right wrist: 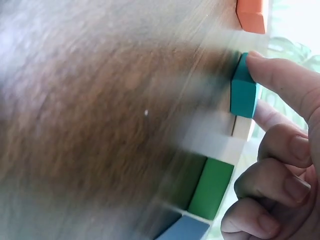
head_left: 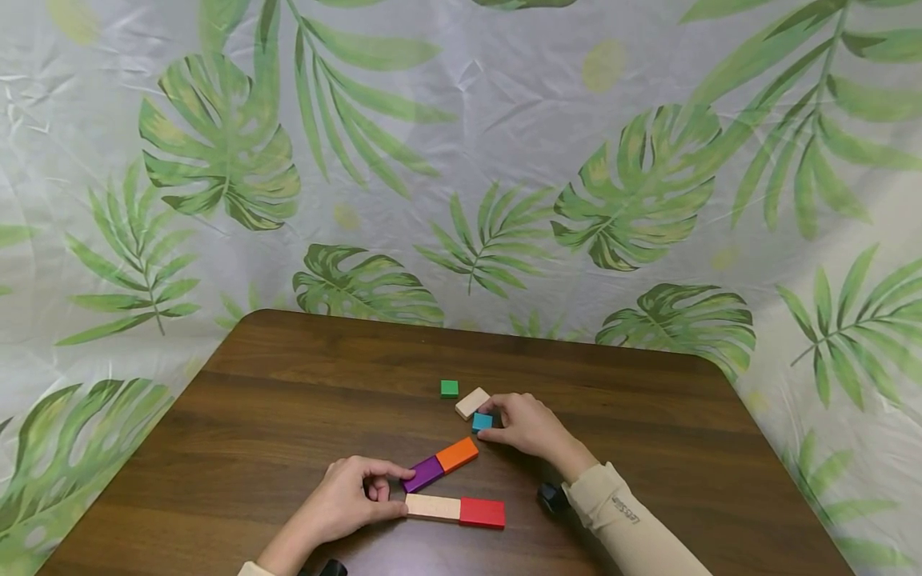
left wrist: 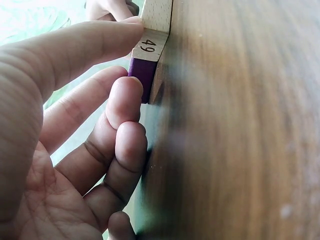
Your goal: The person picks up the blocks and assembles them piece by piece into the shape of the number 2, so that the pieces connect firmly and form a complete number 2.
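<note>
My left hand [head_left: 353, 492] holds the left ends of two painted and plain blocks. Its index fingertip lies on a purple block [head_left: 422, 474], its thumb against a plain wooden block [head_left: 433, 507]. In the left wrist view, a wooden end face marked 49 [left wrist: 148, 45] sits above the purple block, and the other fingers curl loosely. An orange block [head_left: 457, 454] adjoins the purple one; a red block [head_left: 483, 514] adjoins the plain one. Farther back, my right hand [head_left: 529, 424] pinches a small teal block [head_left: 483, 423] between thumb and index finger, beside another plain wooden block [head_left: 472, 402].
A small green block [head_left: 450, 389] lies behind the second plain block. Everything sits on a dark brown table [head_left: 288, 384]. A leaf-patterned curtain [head_left: 504, 160] hangs behind the table. A blue-grey shape [right wrist: 185, 227] borders the green block in the right wrist view.
</note>
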{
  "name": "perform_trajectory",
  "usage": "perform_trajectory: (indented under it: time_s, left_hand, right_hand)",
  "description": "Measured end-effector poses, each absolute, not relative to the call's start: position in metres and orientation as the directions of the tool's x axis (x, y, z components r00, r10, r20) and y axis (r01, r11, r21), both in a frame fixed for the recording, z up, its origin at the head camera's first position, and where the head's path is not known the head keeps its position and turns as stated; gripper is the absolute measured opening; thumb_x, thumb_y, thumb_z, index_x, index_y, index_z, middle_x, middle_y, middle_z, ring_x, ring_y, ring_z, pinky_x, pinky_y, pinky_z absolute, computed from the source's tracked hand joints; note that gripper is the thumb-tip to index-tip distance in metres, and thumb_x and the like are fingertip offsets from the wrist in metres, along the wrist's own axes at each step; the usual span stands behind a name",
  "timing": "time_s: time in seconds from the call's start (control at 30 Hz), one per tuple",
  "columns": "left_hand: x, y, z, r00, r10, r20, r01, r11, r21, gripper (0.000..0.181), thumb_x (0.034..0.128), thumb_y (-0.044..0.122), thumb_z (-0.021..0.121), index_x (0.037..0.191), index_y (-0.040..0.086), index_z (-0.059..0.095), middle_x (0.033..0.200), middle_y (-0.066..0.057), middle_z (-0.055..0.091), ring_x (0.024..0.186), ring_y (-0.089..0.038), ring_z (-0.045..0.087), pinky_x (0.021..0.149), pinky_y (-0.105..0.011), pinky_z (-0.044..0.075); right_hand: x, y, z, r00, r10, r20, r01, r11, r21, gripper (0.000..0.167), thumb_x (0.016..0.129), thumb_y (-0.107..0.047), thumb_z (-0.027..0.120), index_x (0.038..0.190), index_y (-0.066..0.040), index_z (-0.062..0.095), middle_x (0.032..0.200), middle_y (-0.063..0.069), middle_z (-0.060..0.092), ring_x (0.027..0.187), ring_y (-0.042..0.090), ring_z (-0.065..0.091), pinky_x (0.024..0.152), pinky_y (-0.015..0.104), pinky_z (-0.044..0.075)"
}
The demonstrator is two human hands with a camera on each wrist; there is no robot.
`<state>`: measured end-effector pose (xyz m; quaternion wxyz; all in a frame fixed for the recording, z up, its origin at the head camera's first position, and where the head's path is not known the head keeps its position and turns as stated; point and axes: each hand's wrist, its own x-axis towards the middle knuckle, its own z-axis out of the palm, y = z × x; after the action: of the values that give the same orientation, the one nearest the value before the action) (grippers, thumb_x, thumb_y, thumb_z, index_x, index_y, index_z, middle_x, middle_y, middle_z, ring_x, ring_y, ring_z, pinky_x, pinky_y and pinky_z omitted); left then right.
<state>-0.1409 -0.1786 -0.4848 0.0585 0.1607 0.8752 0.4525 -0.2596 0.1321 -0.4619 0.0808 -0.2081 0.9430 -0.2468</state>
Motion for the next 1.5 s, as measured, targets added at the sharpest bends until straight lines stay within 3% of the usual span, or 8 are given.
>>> perform_trajectory:
  time_s: [1.5]
  left_hand:
    - [-0.141, -0.177, -0.485, -0.945, 0.326, 0.03, 0.213, 0.544, 0.812, 0.037, 0.0801, 0.031, 0.095, 0.114, 0.024, 0.084, 0.066, 0.014, 0.059, 0.059, 0.003, 0.048, 0.059, -0.02, 0.04]
  right_hand:
    - [-0.245, 0.14, -0.461, -0.874, -0.485, -0.042, -0.394, 0.755, -0.524, 0.029, 0.09, -0.037, 0.088, 0.112, -0.02, 0.079, 0.06, -0.009, 0.04, 0.053, 0.006, 0.036, 0.052, 0.022, 0.026]
